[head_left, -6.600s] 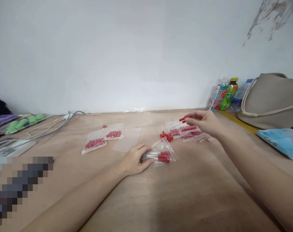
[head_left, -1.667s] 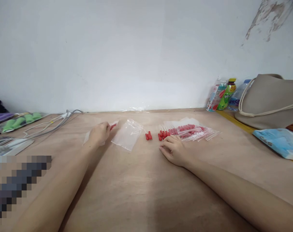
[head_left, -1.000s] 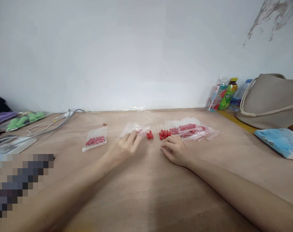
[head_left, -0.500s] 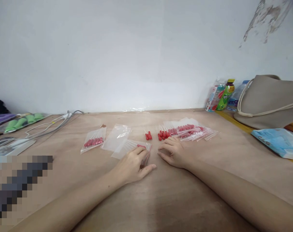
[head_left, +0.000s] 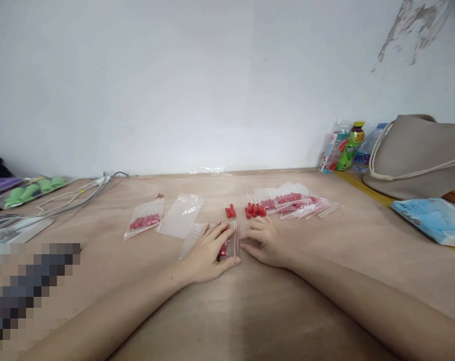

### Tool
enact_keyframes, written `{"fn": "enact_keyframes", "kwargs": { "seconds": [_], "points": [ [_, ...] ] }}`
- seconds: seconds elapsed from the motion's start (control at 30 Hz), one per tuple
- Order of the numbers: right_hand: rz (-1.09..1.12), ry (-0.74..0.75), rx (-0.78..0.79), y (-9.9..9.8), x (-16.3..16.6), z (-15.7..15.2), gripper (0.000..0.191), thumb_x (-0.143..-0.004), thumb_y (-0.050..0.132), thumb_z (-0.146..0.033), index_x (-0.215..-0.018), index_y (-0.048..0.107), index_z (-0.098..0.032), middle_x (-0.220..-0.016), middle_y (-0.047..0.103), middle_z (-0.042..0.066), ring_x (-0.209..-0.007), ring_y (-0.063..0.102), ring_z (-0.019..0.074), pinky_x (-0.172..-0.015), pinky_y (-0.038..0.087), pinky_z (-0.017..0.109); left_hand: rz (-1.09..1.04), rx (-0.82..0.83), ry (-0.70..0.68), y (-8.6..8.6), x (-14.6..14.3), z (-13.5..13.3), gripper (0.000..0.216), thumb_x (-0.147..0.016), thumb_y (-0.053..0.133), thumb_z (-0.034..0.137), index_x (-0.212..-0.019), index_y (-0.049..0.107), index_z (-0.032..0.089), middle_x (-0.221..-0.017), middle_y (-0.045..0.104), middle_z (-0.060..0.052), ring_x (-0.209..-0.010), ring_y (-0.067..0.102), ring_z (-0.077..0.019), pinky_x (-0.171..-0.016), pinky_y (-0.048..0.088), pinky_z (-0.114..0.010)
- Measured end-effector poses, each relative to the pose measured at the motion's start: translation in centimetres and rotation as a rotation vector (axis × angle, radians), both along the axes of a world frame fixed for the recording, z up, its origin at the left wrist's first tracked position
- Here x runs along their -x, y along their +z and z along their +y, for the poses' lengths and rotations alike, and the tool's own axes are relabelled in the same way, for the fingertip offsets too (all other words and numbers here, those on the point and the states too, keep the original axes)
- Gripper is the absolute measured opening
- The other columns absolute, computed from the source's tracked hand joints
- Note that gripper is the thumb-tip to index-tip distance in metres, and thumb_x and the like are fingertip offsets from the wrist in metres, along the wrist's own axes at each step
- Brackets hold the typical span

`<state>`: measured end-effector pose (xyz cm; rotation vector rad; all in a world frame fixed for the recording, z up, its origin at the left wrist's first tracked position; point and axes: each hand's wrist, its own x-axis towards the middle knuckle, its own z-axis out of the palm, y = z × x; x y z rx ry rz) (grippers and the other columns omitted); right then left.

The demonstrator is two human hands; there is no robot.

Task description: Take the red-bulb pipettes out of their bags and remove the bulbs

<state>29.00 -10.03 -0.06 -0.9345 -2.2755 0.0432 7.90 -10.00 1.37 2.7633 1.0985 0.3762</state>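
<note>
My left hand point(head_left: 208, 250) lies palm down with fingers spread on a clear zip bag point(head_left: 234, 238), pressing it to the table. Inside that bag are red-handled pieces point(head_left: 223, 249) with thin pale shafts, partly hidden under my fingers. Just right of the bag's zip edge rests my right hand point(head_left: 265, 243), its fingers loosely curved and slightly apart, with nothing visible in them. Beyond the hands lie two loose red-handled pieces point(head_left: 231, 211) and a small group of the same pieces point(head_left: 254, 209).
Filled bags point(head_left: 298, 203) are heaped at the right back. On the left are a flat unfilled bag point(head_left: 180, 215) and a filled bag point(head_left: 144, 219). Bottles point(head_left: 350, 148), a grey bag point(head_left: 419, 160) and a blue packet point(head_left: 432, 220) stand right; cables point(head_left: 95, 188) run along the left.
The filled bag under my left hand has flattened and shifted slightly right, showing more of its zip edge. My right hand has moved slightly left and nearer, close to that edge.
</note>
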Motion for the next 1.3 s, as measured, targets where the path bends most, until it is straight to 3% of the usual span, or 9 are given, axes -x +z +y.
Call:
{"fn": "enact_keyframes", "kwargs": {
  "seconds": [0.7, 1.07, 1.3],
  "points": [
    [0.092, -0.089, -0.114, -0.69, 0.45, 0.94, 0.007, -0.076, 0.060, -0.026, -0.080, 0.064, -0.022, -0.075, 0.062, 0.002, -0.073, 0.048, 0.0157, -0.070, 0.033, 0.031, -0.066, -0.014, 0.056, -0.09, -0.64, -1.15, 0.063, -0.079, 0.049, 0.052, -0.131, 0.036, 0.018, -0.136, 0.038, -0.013, -0.128, 0.030, -0.0293, -0.105, 0.018, -0.055],
    [0.097, -0.068, -0.166, -0.64, 0.52, 0.97, 0.009, -0.077, 0.059, -0.024, -0.068, 0.061, -0.021, -0.067, 0.060, 0.000, -0.069, 0.046, 0.0142, -0.069, 0.032, 0.030, -0.071, -0.027, 0.052, -0.15, -0.71, -1.07, 0.062, -0.079, 0.050, 0.053, -0.128, 0.038, 0.016, -0.135, 0.039, -0.014, -0.127, 0.031, -0.0293, -0.106, 0.018, -0.055],
    [0.027, 0.042, -0.177, -0.50, 0.64, 0.87, 0.009, -0.076, 0.057, -0.019, -0.070, 0.062, -0.021, -0.067, 0.058, 0.001, -0.068, 0.044, 0.0138, -0.066, 0.033, 0.029, -0.061, -0.016, 0.061, -0.33, -0.70, -1.13, 0.064, -0.080, 0.049, 0.053, -0.129, 0.037, 0.015, -0.136, 0.037, -0.015, -0.129, 0.029, -0.0298, -0.106, 0.017, -0.055]
  ]
}}
